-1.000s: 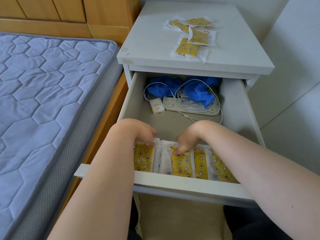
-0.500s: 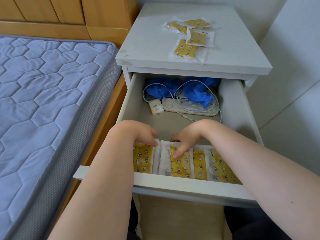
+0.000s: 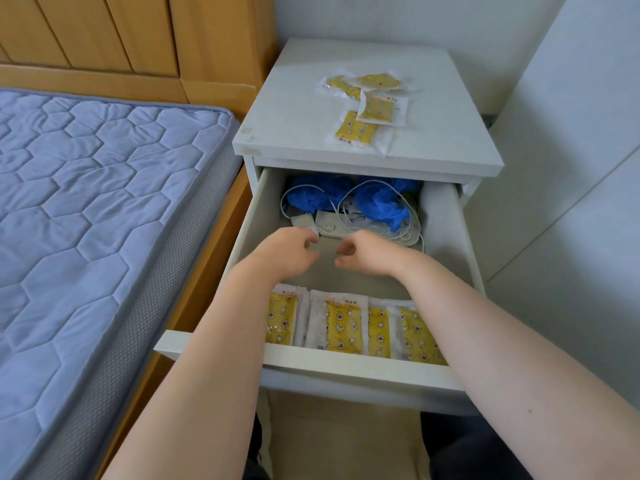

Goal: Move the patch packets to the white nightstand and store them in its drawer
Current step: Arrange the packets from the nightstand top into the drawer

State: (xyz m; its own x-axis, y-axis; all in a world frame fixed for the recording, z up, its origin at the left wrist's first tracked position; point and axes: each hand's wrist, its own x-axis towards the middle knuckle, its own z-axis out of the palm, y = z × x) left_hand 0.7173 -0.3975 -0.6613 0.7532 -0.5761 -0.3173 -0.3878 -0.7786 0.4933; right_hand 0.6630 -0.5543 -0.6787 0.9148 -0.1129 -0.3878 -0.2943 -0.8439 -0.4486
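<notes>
The white nightstand [image 3: 298, 140] has its top drawer [image 3: 353, 370] pulled out toward me. Several yellow patch packets [image 3: 343, 325] lie in a row along the drawer's front. Several more yellow packets [image 3: 367, 112] lie scattered on the nightstand's top. My left hand [image 3: 289, 252] and my right hand [image 3: 369, 252] hover over the middle of the drawer, above the row of packets. Both hands have loosely curled fingers and hold nothing.
At the back of the drawer lie blue gloves [image 3: 381, 202], white cables [image 3: 408, 223] and a white power strip [image 3: 332, 225]. A bed with a blue quilted mattress [image 3: 86, 209] and wooden frame stands at the left. A white wall panel [image 3: 571, 168] is at the right.
Both hands have lifted off the packets in the drawer's front and moved back toward the drawer's middle. The view has tilted up a little.
</notes>
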